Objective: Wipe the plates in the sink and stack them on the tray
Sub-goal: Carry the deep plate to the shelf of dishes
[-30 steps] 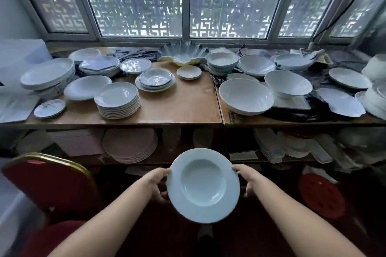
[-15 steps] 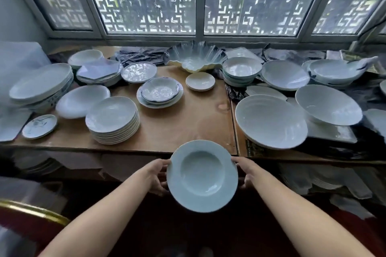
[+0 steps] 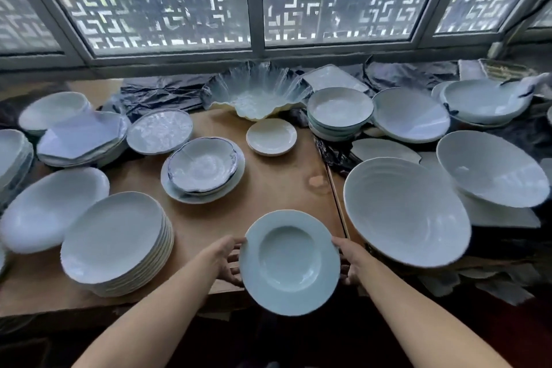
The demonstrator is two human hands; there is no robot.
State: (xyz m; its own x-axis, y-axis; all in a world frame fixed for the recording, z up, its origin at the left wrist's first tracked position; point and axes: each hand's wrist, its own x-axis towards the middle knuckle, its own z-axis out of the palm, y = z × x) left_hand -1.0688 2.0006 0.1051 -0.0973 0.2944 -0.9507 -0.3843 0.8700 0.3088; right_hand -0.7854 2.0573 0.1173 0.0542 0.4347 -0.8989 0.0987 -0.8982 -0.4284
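White rimmed plate point(image 3: 289, 261) between both hands

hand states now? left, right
Left hand: holding the left rim of the pale blue wide-rimmed ceramic plate.
Right hand: holding the same plate's right rim.

Both bare forearms reach forward from the lower corners and converge toward the middle. The left hand point(image 3: 225, 258) grips the left rim of a plate point(image 3: 289, 261), thumb on top at the edge, fingers curled underneath. The right hand point(image 3: 348, 260) grips the opposite rim in a mirrored way; its fingers are mostly hidden behind the rim, so they probably wrap under it. Both wrists run straight, level with each other.
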